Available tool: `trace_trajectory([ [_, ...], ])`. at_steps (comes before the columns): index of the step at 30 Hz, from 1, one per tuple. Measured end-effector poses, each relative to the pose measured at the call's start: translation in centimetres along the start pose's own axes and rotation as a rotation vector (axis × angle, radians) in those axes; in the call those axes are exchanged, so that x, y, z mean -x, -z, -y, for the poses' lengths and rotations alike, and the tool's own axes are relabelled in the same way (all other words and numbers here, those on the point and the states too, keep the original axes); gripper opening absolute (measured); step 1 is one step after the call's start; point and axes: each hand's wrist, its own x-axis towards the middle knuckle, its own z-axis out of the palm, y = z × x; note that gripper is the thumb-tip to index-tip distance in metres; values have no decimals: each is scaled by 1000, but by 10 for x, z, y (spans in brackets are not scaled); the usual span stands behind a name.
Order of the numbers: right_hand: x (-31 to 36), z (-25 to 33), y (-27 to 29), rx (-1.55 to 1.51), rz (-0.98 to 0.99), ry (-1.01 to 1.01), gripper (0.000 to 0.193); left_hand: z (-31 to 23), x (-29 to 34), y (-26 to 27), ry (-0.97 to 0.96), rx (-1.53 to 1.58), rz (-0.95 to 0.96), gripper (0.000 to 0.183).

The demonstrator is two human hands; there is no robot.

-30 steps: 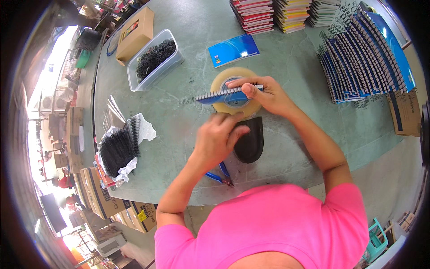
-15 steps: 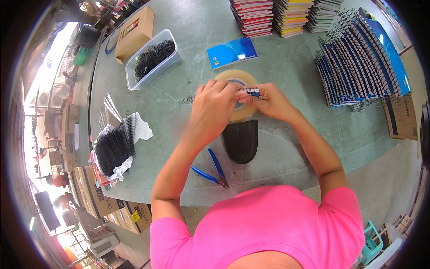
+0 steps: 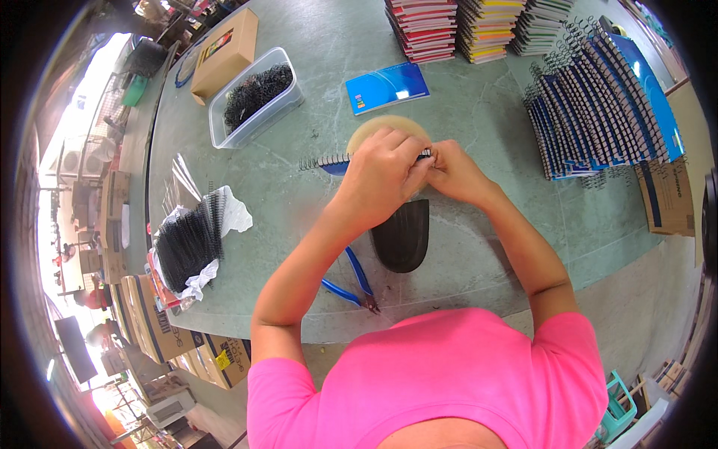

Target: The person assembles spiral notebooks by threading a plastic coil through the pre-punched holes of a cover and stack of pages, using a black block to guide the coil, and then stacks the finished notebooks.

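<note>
Between my two hands, above a tan disc [image 3: 362, 135], is a thin blue-covered notebook [image 3: 334, 170] with a black spiral coil [image 3: 327, 160] along its edge. The coil's free end sticks out to the left. My left hand [image 3: 385, 173] is closed over the notebook's middle and hides most of it. At its right end, my right hand [image 3: 455, 172] pinches the bound edge, with fingertips close to the left hand's. A dark rounded pad [image 3: 402, 243] lies just below the hands. Nearer me are blue-handled pliers [image 3: 357, 277].
A blue notebook [image 3: 387, 87] lies beyond my hands. Coil-bound blue notebooks [image 3: 598, 105] are piled at right; red [image 3: 422, 30] and yellow [image 3: 490, 30] stacks stand behind. At left are a clear bin [image 3: 288, 93] of coils, a carton [image 3: 228, 52] and a black coil bundle [image 3: 191, 247].
The notebook has shifted left between my hands, so its blue cover and coiled edge now show past my left hand. That hand has moved slightly right, closer to the other.
</note>
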Motion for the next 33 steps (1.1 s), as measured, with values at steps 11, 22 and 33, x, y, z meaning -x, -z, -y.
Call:
trace_trajectory([
  [11, 1, 21, 5, 23, 11, -50, 23, 1, 0, 6, -69, -42, 30, 20],
  [22, -1, 9, -1, -135, -49, 51, 21, -2, -2, 6, -54, 64, 0, 13],
  [33, 2, 25, 5, 119, -15, -96, 16, 1, -1, 2, -129, -27, -53, 10],
])
